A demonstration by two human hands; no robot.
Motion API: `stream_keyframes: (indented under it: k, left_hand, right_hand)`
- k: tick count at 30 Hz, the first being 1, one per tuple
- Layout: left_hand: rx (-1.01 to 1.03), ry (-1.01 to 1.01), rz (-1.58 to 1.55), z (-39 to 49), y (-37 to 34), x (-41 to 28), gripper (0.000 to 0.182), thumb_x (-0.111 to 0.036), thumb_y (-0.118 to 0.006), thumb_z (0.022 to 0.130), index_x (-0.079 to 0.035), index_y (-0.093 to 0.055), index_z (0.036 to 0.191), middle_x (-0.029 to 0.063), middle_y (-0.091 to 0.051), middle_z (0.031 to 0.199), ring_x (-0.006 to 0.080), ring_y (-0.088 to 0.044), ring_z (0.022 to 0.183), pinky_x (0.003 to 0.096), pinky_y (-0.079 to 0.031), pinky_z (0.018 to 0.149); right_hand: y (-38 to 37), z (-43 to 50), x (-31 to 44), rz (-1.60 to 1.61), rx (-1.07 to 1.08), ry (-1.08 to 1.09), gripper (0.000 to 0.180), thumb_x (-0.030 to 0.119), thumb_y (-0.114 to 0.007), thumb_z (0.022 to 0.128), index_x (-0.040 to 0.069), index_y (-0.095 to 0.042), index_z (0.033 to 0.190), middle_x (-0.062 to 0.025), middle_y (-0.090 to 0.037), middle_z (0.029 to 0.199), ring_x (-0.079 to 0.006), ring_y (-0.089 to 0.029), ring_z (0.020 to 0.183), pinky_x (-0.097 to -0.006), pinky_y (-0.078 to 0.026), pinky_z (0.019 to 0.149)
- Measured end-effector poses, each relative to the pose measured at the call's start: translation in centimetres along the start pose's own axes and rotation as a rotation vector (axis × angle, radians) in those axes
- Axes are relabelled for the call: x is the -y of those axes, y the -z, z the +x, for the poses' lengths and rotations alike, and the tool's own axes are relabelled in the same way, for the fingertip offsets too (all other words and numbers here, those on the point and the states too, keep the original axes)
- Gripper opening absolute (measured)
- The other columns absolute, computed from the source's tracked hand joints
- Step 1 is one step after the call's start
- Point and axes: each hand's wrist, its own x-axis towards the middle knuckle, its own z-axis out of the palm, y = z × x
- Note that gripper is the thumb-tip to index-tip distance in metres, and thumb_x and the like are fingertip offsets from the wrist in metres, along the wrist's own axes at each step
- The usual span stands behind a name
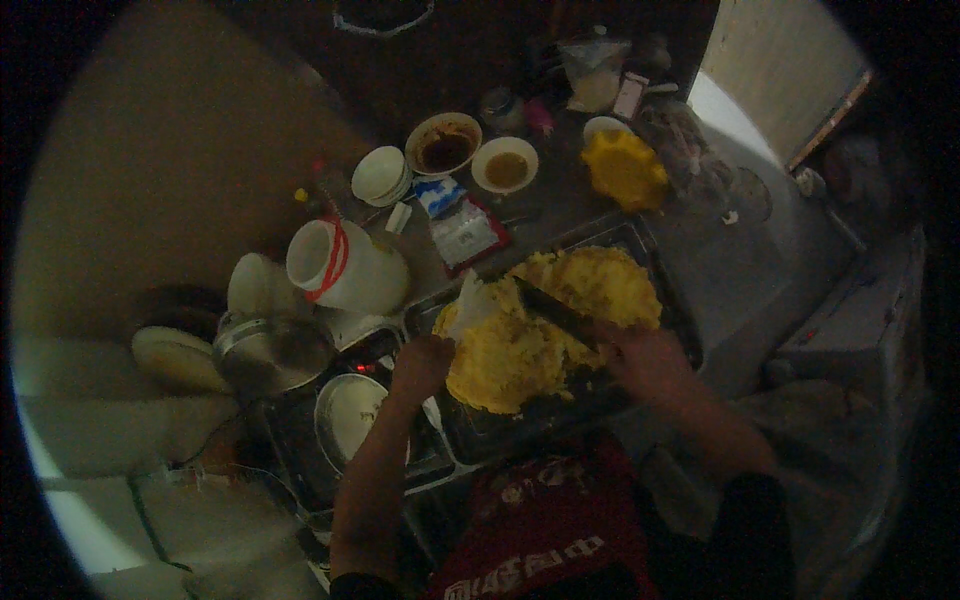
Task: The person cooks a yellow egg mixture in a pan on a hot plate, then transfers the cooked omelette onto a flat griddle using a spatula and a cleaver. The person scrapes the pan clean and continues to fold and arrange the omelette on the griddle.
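Observation:
A dark rectangular baking tray (495, 431) lies before me, with a thick, uneven yellow layer (510, 364) of food in it. My right hand (645, 360) grips a dark flat blade (555, 311), which reaches to the upper left across the yellow layer. At the tray's left edge my left hand (426, 367) is closed, its fingers against a thin whitish piece (474, 304) that looks like plastic. That piece stands over the upper left of the food. Dim light hides the fingertips and the blade's exact kind.
Left of the tray, a round white dish (349, 416) sits on a black cooktop beside a metal pot (274, 352). A white bucket (367, 266) lies tilted behind it. Farther back are a bowl of dark sauce (446, 150), a bowl of brownish liquid (506, 169), a printed packet (465, 229) and a yellow scalloped dish (626, 172).

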Motion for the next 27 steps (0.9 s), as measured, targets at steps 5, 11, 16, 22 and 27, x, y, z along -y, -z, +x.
stream_keyframes:
  k: [5, 11, 16, 22, 27]
  left_hand:
    - [0.198, 0.156, 0.15, 1.1, -0.5, -2.4, 0.031, -0.026, -0.046, 0.092, -0.001, -0.063, 0.086, 0.0211, -0.061, 0.084, 0.0389, -0.062, 0.082, 0.0486, -0.051, 0.072]
    - [0.116, -0.15, 0.172, 3.2, -3.9, -0.3, 0.035, -0.029, -0.043, 0.093, -0.002, -0.064, 0.089, 0.0196, -0.064, 0.092, 0.0389, -0.061, 0.087, 0.0495, -0.049, 0.079]
    - [0.087, 0.036, 0.04, 3.3, -2.9, -1.2, 0.033, -0.03, -0.045, 0.093, -0.003, -0.064, 0.087, 0.0183, -0.064, 0.093, 0.0371, -0.062, 0.086, 0.0474, -0.05, 0.078]
    - [0.193, 0.055, 0.114, 2.5, 0.9, -4.2, 0.036, -0.034, -0.047, 0.092, -0.003, -0.065, 0.088, 0.0191, -0.065, 0.094, 0.0372, -0.062, 0.087, 0.0469, -0.05, 0.078]
    - [0.254, 0.024, 0.216, 2.6, 0.0, -3.4, 0.037, -0.036, -0.048, 0.094, -0.003, -0.064, 0.092, 0.0213, -0.064, 0.085, 0.0387, -0.062, 0.086, 0.0474, -0.05, 0.078]
  right_hand:
    - [-0.5, 1.1, -1.8, 0.116, 0.055, -0.098, 0.039, 0.02, -0.06, 0.085, 0.016, -0.058, 0.124, -0.0151, -0.067, 0.091, -0.0324, -0.066, 0.079, -0.0423, -0.054, 0.067]
    - [-2.6, 2.3, -4.1, 0.499, -0.044, -0.142, 0.041, 0.027, -0.064, 0.088, 0.01, -0.058, 0.125, -0.0126, -0.068, 0.086, -0.0243, -0.065, 0.073, -0.0352, -0.052, 0.066]
    - [-2.7, 1.0, -6.4, 0.844, 0.091, -0.388, 0.045, 0.042, -0.063, 0.089, 0.007, -0.064, 0.117, -0.0058, -0.067, 0.08, -0.016, -0.061, 0.066, -0.0327, -0.05, 0.062]
    - [-4.2, -3.1, -7.1, 0.909, 0.098, -0.519, 0.041, 0.038, -0.064, 0.089, 0.008, -0.065, 0.117, -0.0041, -0.064, 0.077, -0.0116, -0.058, 0.064, -0.0293, -0.049, 0.061]
    - [-5.0, -5.2, -8.0, 0.764, 0.015, -0.325, 0.036, 0.026, -0.059, 0.093, 0.008, -0.059, 0.124, -0.005, -0.067, 0.1, -0.0143, -0.061, 0.078, -0.0292, -0.051, 0.066]
